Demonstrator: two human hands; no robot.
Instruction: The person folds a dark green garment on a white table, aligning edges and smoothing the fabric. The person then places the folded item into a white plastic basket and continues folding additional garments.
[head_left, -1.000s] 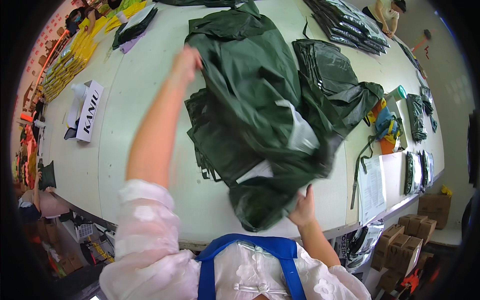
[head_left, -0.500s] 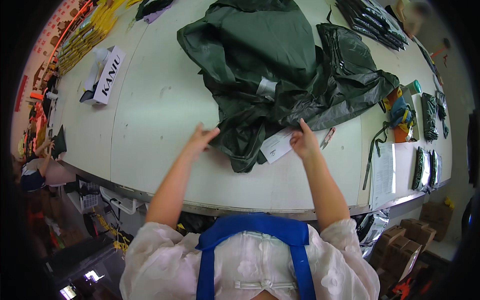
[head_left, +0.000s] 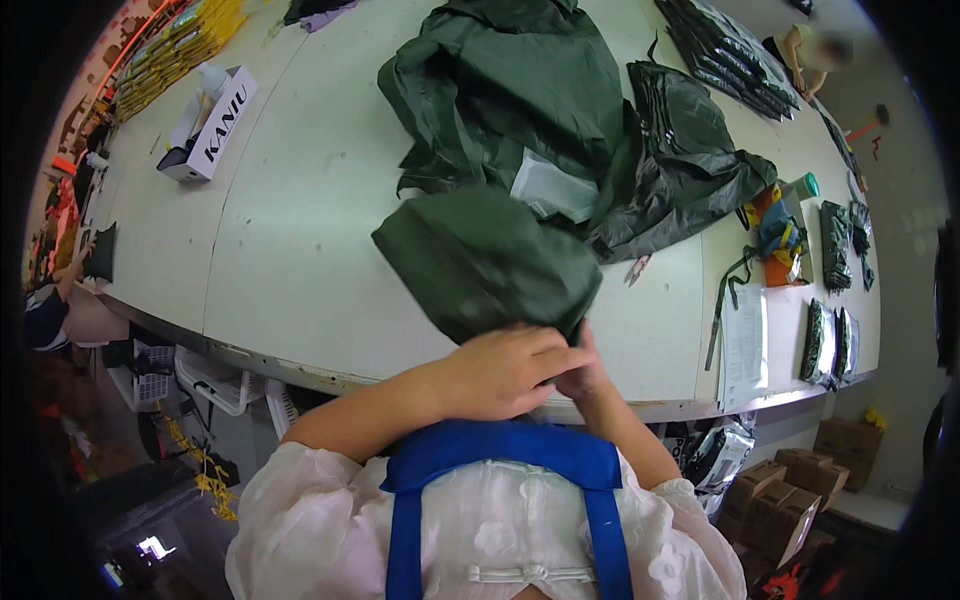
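Observation:
Close to my body, both hands meet at the lower edge of a hood-shaped piece of dark green coated cloth, raised from the table and slightly blurred. My left hand lies across with its fingers closed at that edge. Beside it my right hand is also closed there, partly covered by the left. Farther back spreads a crumpled dark green garment of the same cloth. Whether the raised piece joins it is hard to see. A pale sheet or packet rests among the folds.
Small snips lie right of the cloth. Farther right are folded green garments, an orange box with tools, a paper sheet and packed pouches. A white box stands left. A co-worker is at far right.
My hands have come together nearer my body and taken hold of the green cloth, lifting a rounded part of it. The white card under it is now out of sight.

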